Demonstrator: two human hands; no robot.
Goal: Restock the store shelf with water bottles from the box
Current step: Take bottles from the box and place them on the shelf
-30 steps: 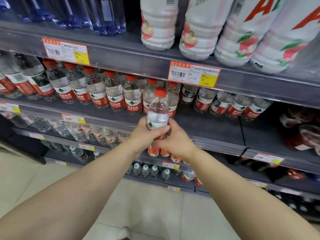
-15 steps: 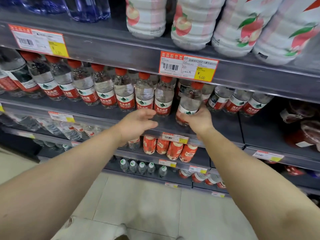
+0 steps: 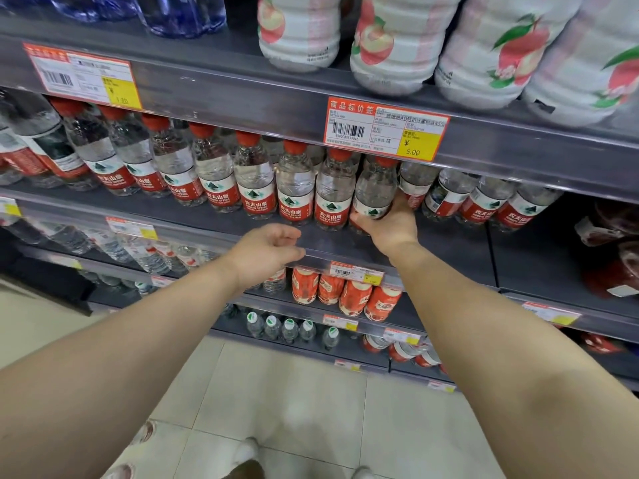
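A row of clear water bottles with red caps and red labels stands along the grey shelf in front of me. My right hand grips the base of one water bottle at the right end of the front row, and the bottle stands on the shelf, tilted slightly. My left hand hovers at the shelf's front edge with fingers loosely curled and nothing in it. The box is out of view.
Large peach-printed bottles and blue bottles fill the shelf above. A price tag hangs just over my right hand. Lower shelves hold red cans and small green-capped bottles. Tiled floor lies below.
Both hands held the bottle in front of the shelf a second ago. My right hand carried it right and set it into the row. My left hand let go and stays low.
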